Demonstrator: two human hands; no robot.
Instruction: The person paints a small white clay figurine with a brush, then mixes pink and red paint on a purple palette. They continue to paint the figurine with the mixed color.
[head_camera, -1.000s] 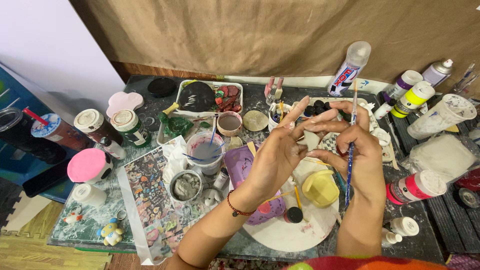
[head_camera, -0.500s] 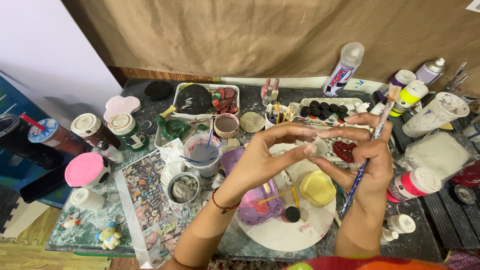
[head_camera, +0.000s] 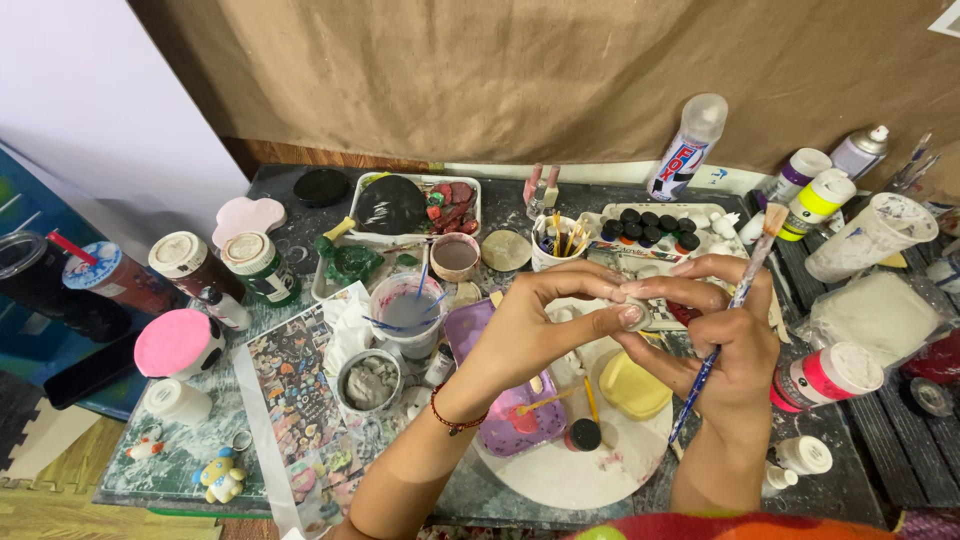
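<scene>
Left hand (head_camera: 540, 325) and right hand (head_camera: 725, 335) pinch a small white clay piece (head_camera: 637, 312), apparently unpainted; right also grips a blue-handled paintbrush (head_camera: 722, 335).

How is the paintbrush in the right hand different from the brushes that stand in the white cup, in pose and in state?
The long blue-handled paintbrush is held slanted in the right hand, bristles up near the bottles; the bunch of brushes stands nearly upright in the white cup, untouched. The held brush shows its whole length; the cup hides the lower ends of the others. Both have thin handles.
</scene>
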